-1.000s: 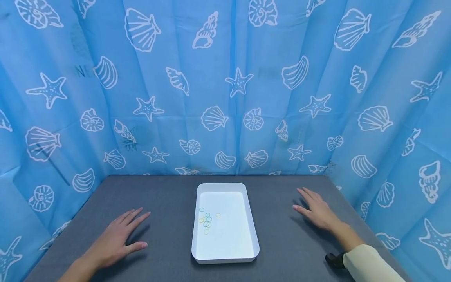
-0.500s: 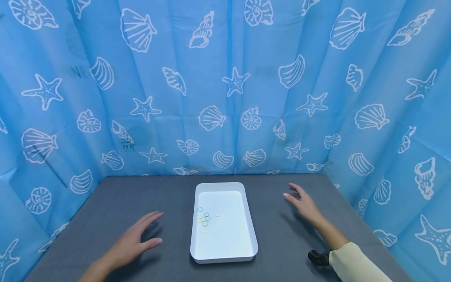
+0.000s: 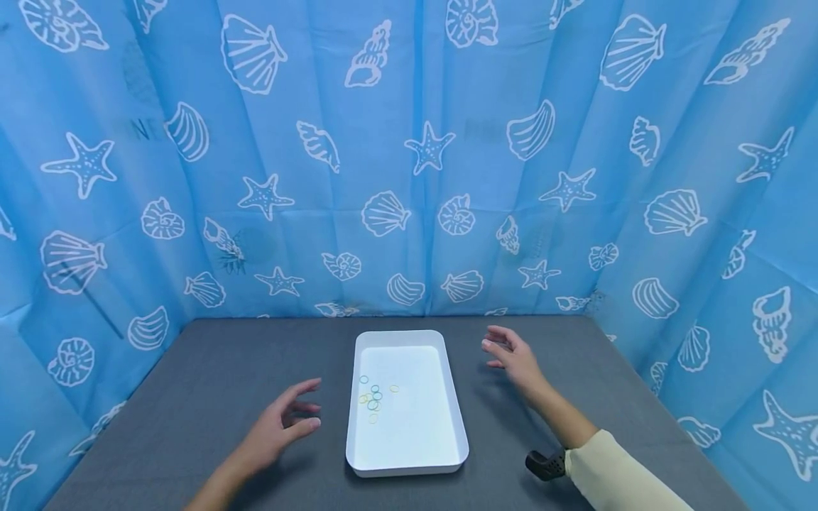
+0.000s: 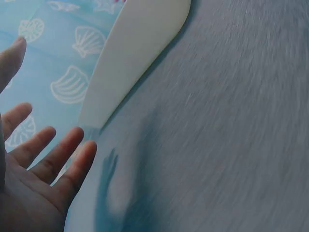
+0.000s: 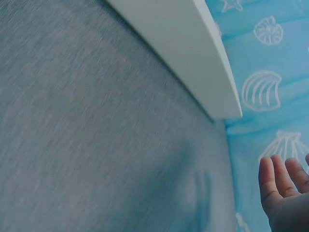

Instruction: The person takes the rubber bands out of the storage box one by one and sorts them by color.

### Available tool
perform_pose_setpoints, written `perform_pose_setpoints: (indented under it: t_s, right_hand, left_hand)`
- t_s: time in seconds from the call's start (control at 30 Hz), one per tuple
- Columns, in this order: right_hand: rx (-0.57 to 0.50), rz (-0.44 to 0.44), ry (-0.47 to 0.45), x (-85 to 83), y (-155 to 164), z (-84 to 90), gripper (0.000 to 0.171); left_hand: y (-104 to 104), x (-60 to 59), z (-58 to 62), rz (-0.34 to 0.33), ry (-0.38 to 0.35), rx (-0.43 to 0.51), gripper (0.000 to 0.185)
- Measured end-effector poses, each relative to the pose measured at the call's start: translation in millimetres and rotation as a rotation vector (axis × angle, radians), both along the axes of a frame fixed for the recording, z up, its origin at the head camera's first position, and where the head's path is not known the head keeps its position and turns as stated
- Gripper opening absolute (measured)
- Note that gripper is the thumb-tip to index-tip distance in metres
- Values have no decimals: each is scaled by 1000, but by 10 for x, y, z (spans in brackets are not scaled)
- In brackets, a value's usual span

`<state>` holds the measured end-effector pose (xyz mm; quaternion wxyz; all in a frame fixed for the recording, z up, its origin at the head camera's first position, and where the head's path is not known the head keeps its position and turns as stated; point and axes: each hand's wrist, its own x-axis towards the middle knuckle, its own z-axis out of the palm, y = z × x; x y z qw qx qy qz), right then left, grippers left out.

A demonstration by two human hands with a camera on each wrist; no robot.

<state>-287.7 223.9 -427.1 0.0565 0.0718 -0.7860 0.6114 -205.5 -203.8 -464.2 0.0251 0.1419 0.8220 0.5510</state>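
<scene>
A white rectangular tray (image 3: 455, 415) lies in the middle of a grey table (image 3: 211, 376). Several small coloured rubber bands (image 3: 373, 399) are scattered in its left half. My left hand (image 3: 284, 424) hovers above the table just left of the tray, fingers relaxed, holding nothing. My right hand (image 3: 511, 355) hovers to the right of the tray's far end, fingers loosely spread and empty. The left wrist view shows my left hand (image 4: 41, 164) with spread fingers near the tray's outer wall (image 4: 135, 53). In the right wrist view my right hand (image 5: 285, 193) shows beside the tray wall (image 5: 193, 53).
A blue curtain (image 3: 409, 156) printed with white shells and starfish closes off the table at the back and both sides. A cream sleeve (image 3: 613, 475) and a black wrist strap (image 3: 543, 463) are on my right forearm.
Both hands have lifted off the table and moved inward toward the tray, the left from the left side, the right from the far right.
</scene>
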Motion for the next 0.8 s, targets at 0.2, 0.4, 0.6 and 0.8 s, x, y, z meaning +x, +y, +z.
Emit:
perform_pose_setpoints:
  t_s: [0.2,0.4,0.6,0.8]
  right_hand:
    - [26,21,18,-29,-165,29,47]
    - [6,65,15,-61,-314,75,48]
    - [1,102,-7,-125,-464,133,46]
    - [100,133,-59,-205,-616,225,42]
  left_hand:
    - [230,-21,-109,48,-11,12,59]
    - [334,-93,-151,30,-36,-6,58]
    - [399,-179,-174,55,-85,-2,56]
    - [461,-243,-217,88,-84,46,56]
